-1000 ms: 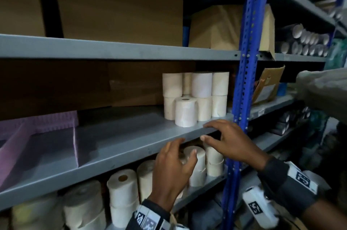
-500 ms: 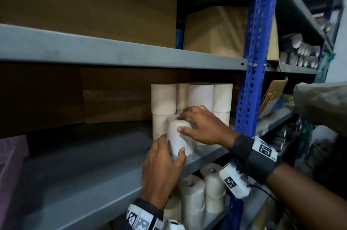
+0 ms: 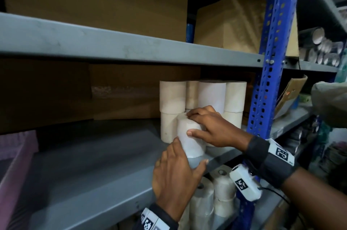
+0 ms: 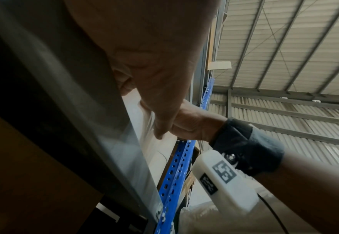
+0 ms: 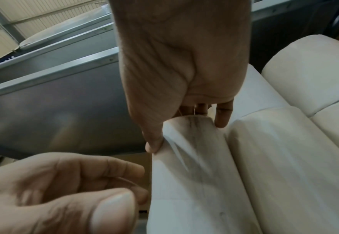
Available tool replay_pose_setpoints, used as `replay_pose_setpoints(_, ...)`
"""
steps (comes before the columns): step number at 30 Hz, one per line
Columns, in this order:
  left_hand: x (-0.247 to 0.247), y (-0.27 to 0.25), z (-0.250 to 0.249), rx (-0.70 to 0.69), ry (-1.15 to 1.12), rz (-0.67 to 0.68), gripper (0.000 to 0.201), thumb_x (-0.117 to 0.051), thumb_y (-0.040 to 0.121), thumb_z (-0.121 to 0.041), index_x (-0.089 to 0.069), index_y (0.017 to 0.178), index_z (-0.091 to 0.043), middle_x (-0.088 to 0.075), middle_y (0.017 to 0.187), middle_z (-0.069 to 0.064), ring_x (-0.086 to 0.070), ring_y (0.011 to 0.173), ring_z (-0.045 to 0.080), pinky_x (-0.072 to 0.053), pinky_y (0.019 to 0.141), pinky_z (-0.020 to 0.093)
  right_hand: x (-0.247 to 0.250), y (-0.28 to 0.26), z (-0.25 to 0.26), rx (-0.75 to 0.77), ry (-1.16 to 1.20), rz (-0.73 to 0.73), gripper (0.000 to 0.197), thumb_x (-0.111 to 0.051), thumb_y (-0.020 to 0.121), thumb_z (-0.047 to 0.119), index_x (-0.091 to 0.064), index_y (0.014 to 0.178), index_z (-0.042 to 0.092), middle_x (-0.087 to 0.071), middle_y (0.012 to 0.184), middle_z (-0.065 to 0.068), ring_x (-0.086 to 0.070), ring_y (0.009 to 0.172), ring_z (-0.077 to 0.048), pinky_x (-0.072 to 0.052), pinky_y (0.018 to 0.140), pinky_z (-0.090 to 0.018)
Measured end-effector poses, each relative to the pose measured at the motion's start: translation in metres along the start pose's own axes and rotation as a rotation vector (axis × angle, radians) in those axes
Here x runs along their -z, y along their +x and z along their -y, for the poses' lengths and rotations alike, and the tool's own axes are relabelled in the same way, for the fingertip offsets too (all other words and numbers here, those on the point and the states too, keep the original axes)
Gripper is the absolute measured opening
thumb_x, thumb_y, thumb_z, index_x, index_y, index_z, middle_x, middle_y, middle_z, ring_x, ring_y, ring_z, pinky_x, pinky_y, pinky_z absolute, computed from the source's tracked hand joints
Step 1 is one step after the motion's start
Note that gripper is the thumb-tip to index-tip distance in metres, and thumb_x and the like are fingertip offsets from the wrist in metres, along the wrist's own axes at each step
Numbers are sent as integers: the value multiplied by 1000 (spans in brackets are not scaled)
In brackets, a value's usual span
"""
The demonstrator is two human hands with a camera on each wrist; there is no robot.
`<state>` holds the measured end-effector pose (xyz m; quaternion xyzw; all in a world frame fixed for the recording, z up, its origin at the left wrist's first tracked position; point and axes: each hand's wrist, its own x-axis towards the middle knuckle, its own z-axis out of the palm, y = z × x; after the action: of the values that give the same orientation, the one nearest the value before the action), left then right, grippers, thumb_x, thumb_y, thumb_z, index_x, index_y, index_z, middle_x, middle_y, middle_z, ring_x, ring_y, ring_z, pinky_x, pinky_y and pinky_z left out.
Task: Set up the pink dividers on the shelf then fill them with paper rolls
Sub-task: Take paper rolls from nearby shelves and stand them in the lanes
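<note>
Just before the stack [image 3: 172, 98], the right hand [image 3: 216, 128] clasps the front roll [image 3: 189, 141] by its top while the left hand [image 3: 174, 173] curls round its base, likely steadying it for lifting.

Right hand [image 5: 184, 63] from 12 o'clock, fingers and thumb gripping paper roll [image 5: 194, 182] top end. Left hand [image 5: 54, 190] at 8 o'clock, fingers curled by roll. More rolls [image 5: 294, 158] at 3 o'clock, shelf [image 5: 54, 102] at 10.
</note>
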<state>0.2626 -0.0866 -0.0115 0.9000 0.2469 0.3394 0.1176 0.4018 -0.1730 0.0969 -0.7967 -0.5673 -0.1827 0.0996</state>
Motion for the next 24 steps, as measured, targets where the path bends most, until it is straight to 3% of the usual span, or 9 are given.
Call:
replay_pose_setpoints(8, 11, -6, -3, -12, -59, -13, 98, -50, 84, -80, -23, 157, -20, -52, 146, -1, -55, 129, 20, -48, 98, 35, 17, -40, 20, 96, 112, -116, 52, -59, 90, 54, -64, 124, 14, -45, 142, 9, -41, 126, -16, -44, 100, -46)
replay_pose_setpoints(13, 33, -28, -8, -77, -475, -66, 98, -72, 79, -68, -28, 157, -29, -52, 147, -6, -56, 126, 17, -53, 96, 39, 55, -78, 45, 166, 155, -182, 46, -60, 90, 55, -67, 119, 19, -44, 143, 14, -42, 123, -10, -47, 94, -38)
replay_pose_setpoints(17, 56, -70, -22, -48, -700, -106, 96, -76, 71, -65, -32, 150, -33, -56, 136, -11, -60, 116, 10, -56, 90, 40, 86, -111, 73, 215, 262, -192, 42, -66, 87, 50, -71, 114, 18, -45, 141, 13, -45, 120, -9, -43, 91, -27)
replay_pose_setpoints(21, 79, -127, -25, -3, -642, -214, 80, -75, 63, -64, -42, 131, -39, -56, 116, -22, -58, 102, -2, -56, 79, 32, 95, -144, 106, 261, 358, -145, 42, -67, 85, 54, -73, 110, 21, -45, 139, 18, -46, 121, -5, -43, 100, -30)
replay_pose_setpoints(24, 93, -179, -16, 7, -624, -284, 75, -74, 63, -62, -44, 130, -44, -59, 117, -20, -61, 106, 0, -55, 81, 32, 86, -169, 134, 317, 411, -131, 54, -62, 82, 66, -73, 115, 25, -42, 140, 25, -46, 125, -3, -45, 102, -36)
